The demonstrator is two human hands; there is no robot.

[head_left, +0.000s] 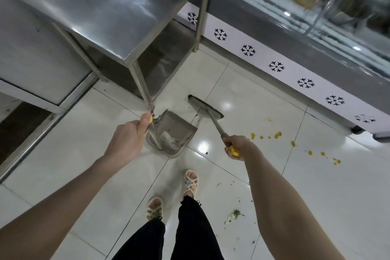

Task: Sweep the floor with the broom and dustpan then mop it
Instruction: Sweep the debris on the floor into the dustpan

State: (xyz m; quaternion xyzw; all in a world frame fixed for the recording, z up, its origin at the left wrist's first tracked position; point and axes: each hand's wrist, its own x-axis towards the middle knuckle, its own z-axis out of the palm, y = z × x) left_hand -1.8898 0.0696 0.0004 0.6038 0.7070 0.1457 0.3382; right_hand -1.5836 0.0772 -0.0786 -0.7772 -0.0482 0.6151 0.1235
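Broom (207, 112) head rests on the floor (263, 101) just beside the dustpan (177, 131), likely placed to push dirt in. Right hand (236, 145) fingers curl round its yellow grip. Left hand (128, 139) wraps the dustpan's upright handle, steadying it by the table leg (141, 88). Green scraps (233, 215) are not yet swept.

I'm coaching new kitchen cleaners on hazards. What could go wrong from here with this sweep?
1. The orange drops look wet; pulling the broom through them could smear them over the tiles and foul the bristles.
2. The green scraps lie near the right foot, behind the broom; they may get trodden on or missed.
3. The dustpan already holds debris and sits close to the table leg; a knock could spill it.
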